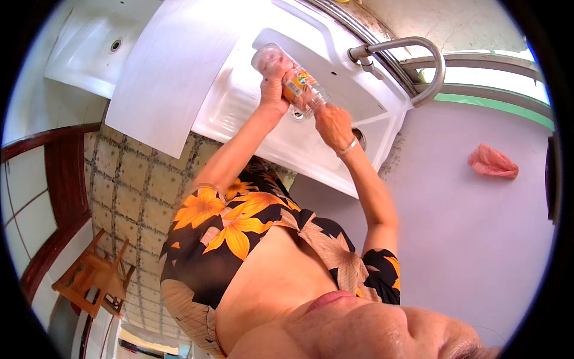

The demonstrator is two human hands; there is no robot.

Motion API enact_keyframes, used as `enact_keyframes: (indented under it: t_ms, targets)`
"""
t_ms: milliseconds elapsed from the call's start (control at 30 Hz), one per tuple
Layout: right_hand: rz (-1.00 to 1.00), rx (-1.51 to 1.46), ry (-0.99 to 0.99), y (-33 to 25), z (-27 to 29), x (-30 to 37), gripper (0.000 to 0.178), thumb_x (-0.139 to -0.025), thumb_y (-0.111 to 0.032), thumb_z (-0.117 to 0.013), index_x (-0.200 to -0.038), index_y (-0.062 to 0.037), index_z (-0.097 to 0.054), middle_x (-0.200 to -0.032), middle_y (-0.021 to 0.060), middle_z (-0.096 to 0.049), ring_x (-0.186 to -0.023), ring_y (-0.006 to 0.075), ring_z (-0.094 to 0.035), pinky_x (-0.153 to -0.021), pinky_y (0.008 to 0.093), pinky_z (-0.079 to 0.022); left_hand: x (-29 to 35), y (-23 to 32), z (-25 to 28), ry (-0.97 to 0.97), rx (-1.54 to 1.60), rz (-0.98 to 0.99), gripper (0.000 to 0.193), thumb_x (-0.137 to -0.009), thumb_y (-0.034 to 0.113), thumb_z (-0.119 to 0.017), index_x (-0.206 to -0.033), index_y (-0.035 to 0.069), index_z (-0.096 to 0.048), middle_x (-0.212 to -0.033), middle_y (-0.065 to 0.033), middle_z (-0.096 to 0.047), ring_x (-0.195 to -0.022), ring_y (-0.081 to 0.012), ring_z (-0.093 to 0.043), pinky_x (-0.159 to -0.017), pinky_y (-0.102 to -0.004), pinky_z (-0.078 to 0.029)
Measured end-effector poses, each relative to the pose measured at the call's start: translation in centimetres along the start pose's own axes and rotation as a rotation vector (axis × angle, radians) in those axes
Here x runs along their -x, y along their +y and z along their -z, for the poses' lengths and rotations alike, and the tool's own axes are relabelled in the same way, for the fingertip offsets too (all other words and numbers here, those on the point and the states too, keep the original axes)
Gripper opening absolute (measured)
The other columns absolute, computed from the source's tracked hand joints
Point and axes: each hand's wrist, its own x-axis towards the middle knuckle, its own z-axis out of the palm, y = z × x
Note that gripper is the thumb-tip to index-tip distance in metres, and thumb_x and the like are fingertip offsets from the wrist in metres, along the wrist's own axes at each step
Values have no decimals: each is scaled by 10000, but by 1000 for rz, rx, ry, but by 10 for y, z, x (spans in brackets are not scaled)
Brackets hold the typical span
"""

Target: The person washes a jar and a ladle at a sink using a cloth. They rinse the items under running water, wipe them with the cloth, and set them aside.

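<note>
Over the white sink (239,122), I hold a clear plastic bottle (314,99) with an orange label, tilted down toward the right. My left hand (273,96) is wrapped around its body near the upper left end. At its lower right end is my right hand (335,127), fingers closed against the bottle; the fingertips and the part they grip are hidden. A bracelet circles my right wrist. Below the bottle, the sink's drain (298,114) is partly visible.
A curved metal faucet (441,63) rises at the sink's far right. A crumpled pink-red cloth or bag (493,162) lies on the grey surface (454,239). On the left are a white panel (173,72), another basin (78,57) and a wooden stool (95,272) on tiled floor.
</note>
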Motion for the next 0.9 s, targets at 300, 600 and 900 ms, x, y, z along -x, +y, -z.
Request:
enact_keyframes:
  t_ms: [300, 600, 900]
  targets:
    - [14, -181, -61, 17, 12, 23, 136, -851, -111, -551, -747, -30, -516, -541, 169, -537, -522, 359, -562, -462, 441, -434, -8, 1, 18, 20, -7, 69, 449, -704, 183, -742, -1071, 99, -497, -997, -40, -541, -930, -206, -557, -836, -392, -496]
    - [-54, 121, -195, -2, 7, -24, 82, -762, -75, -591, -819, -30, -554, -676, 147, -618, -636, 337, -616, -543, 429, -481, -25, -16, 31, 147, 121, 267, 432, -693, 292, -692, -1046, 133, -503, -965, -52, -560, -924, -230, -569, -826, -417, -500]
    - [-277, -481, 406, 30, 100, -10, 193, -877, -191, -599, -871, 1, -627, -730, 85, -647, -659, 137, -599, -595, 273, -477, -24, -6, 37, 184, 197, 269, 483, -685, 317, -673, -1084, 110, -497, -1053, -75, -562, -984, -258, -563, -880, -438, -484]
